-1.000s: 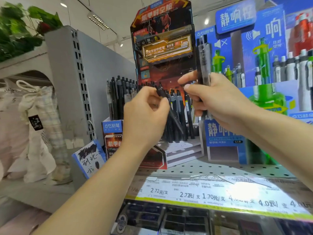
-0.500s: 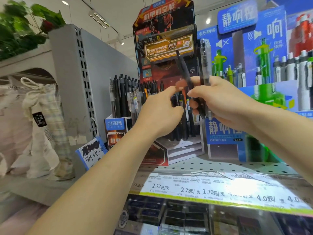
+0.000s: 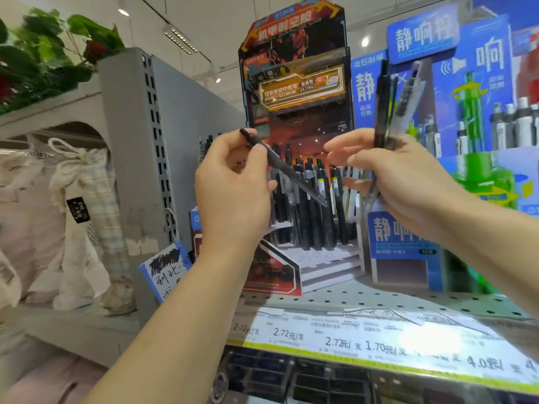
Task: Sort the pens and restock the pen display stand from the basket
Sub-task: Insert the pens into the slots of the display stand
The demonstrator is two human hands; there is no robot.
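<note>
The left hand (image 3: 233,185) pinches one black pen (image 3: 287,167) before the stand (image 3: 294,83); the right hand (image 3: 408,182) grips a bundle (image 3: 390,109) (loosely fanned), which may slip out.

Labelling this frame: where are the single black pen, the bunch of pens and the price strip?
single black pen (image 3: 287,170), head view, mid-barrel.
bunch of pens (image 3: 382,112), head view, black pen's upper barrel.
price strip (image 3: 364,342), head view, printed face.

Pens (image 3: 309,205) in stand (image 3: 291,83) on shelf (image 3: 379,301)
</note>
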